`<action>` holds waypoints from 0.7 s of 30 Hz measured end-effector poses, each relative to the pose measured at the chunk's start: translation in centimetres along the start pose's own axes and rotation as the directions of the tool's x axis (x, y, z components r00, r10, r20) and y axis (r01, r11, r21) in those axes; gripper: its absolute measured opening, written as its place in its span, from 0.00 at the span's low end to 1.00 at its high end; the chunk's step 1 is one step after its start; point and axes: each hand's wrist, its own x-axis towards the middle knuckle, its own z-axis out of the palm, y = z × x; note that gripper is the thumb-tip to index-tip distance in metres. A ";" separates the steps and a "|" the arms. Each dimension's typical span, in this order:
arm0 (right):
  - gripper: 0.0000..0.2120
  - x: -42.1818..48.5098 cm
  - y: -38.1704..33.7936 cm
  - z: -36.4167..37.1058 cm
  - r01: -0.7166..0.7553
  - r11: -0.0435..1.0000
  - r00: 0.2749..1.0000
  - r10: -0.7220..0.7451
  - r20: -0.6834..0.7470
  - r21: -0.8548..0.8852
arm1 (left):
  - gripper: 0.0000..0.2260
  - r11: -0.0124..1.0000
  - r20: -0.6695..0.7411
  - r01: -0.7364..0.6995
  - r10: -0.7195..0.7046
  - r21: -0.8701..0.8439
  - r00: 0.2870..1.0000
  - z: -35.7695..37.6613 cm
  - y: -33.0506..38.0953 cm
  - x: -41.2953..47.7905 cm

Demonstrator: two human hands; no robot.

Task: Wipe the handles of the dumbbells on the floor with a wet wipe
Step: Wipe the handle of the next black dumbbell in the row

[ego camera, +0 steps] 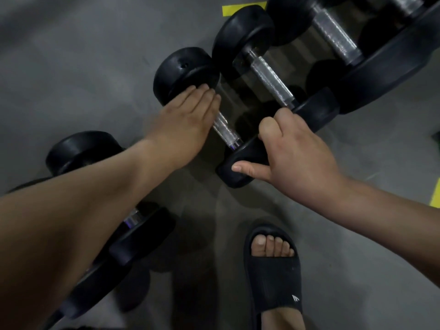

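Several black dumbbells with knurled steel handles lie side by side on the grey floor. On the nearest middle dumbbell [226,132], my left hand [188,122] lies flat with straight fingers, touching the far head and covering part of the handle. My right hand [295,156] grips this dumbbell's near head, fingers curled over its top and thumb stretched along its outer face. A second dumbbell [271,82] lies just beyond, its handle bare. No wet wipe shows in either hand.
A larger dumbbell [333,36] lies at the top right. Another dumbbell [81,151] lies under my left forearm. My foot in a black slipper [273,270] stands on the floor [71,67] below the hands. Yellow tape [238,9] marks the floor.
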 end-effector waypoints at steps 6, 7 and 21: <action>0.33 0.0 0.2 0.2 0.001 1.000 1.000 -0.001 0.004 -0.018 | 0.25 0.968 -0.053 -0.168 0.161 -0.188 0.986 -0.5 2.8 -0.9; 0.32 0.0 0.2 0.2 0.000 1.000 1.000 0.000 0.001 -0.019 | 0.25 0.965 -0.066 -0.196 0.187 -0.176 0.980 -0.5 2.3 -0.9; 0.32 0.2 -0.1 -0.1 -0.005 1.000 1.000 0.005 0.021 -0.021 | 0.33 0.952 0.088 -0.065 0.096 -0.299 0.991 -0.4 1.4 -2.7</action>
